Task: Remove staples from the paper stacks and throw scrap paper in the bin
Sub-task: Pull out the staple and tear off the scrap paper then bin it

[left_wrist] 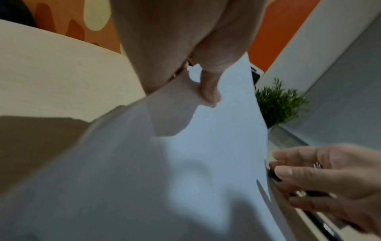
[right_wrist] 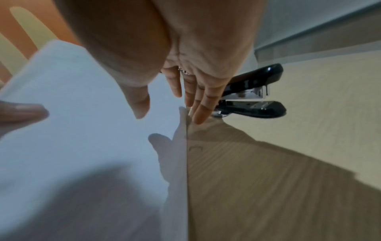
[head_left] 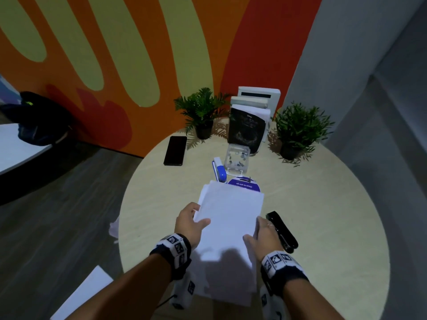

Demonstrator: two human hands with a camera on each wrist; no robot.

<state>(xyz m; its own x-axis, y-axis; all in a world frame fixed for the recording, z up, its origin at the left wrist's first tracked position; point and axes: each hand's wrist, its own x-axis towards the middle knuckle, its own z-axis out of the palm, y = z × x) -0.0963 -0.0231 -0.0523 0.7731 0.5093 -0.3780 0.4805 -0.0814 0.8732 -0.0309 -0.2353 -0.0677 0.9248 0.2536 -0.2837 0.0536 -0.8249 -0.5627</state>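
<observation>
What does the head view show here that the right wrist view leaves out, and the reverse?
Head only: dark phone, two potted green plants, clear plastic box, blue-and-white stapler, upright books.

Right wrist only: the black stapler's chrome mouth seen side-on, and a small loose staple on the round pale wooden table.

Both: white paper stack, left hand and right hand at its edges, the black stapler beside the right hand.

The table (head_left: 161, 204) is viewed from above and behind by the head camera — facing forward and down. The paper stack (left_wrist: 206, 163) is seen very close from either wrist — shared by all three views.
</observation>
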